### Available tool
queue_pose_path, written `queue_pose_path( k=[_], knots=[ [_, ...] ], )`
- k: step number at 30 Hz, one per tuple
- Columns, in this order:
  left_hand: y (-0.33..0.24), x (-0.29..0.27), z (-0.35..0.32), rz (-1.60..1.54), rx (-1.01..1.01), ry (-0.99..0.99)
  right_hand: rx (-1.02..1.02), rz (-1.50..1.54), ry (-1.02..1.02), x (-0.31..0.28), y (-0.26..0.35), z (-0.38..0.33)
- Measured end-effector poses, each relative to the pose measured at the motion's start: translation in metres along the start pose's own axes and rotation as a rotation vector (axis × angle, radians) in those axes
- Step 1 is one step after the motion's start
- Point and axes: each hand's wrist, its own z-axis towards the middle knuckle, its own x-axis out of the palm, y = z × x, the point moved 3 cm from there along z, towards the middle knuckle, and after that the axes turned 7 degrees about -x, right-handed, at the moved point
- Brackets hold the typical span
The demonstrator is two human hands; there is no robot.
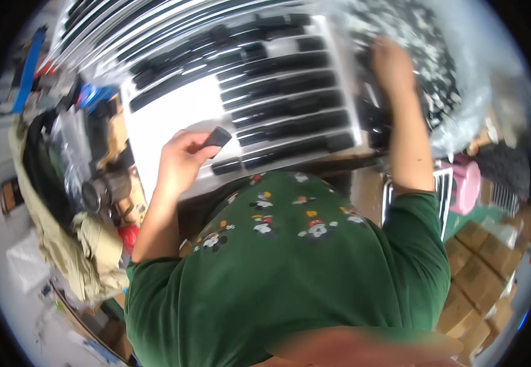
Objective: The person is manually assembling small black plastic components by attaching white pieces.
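My left hand (183,160) pinches a short black cylindrical piece (218,136) between thumb and fingers. It is above the bare left part of a white tray (183,116). Glossy black tubes (287,104) lie in rows along the tray's right half, and more run across its far side. Over at the right, my right hand (394,64) reaches to a clear plastic bag (476,79) beside the tray. Many small black and white pieces (424,46) fill that bag. The right hand's fingers are smeared by motion, so their grip does not show.
More white trays with dark rows (112,30) are stacked beyond the tray. A pink stool (466,183) and cardboard boxes (476,278) stand at the right. At the left are a khaki garment (51,232), a blue strip (30,70) and mixed clutter.
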Motion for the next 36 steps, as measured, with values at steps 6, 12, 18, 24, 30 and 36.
queue_pose_path(
  k=[6, 12, 18, 24, 30, 36],
  knots=[
    [-0.011, 0.012, 0.0, 0.237, 0.111, -0.12, 0.039, -0.129, 0.192, 0.03, -0.052, 0.006],
    [-0.038, -0.022, 0.081, 0.558, 0.555, -0.621, 0.062, -0.157, 0.163, 0.034, -0.056, -0.001],
    [-0.029, -0.012, 0.118, 0.751, 0.527, -0.468, 0.176, 0.038, 0.048, 0.013, -0.048, -0.011],
    [-0.028, 0.004, 0.091, -0.606, 0.242, -0.117, 0.376, 0.706, -0.368, -0.029, 0.003, -0.032],
    [-0.047, 0.071, 0.049, -1.221, 0.088, 0.232, 0.145, 1.29, -0.231, -0.015, 0.154, -0.064],
    [-0.063, 0.068, 0.032, -1.071, 0.041, 0.231, -0.084, 1.23, -0.201, -0.018, 0.158, -0.07]
  ],
)
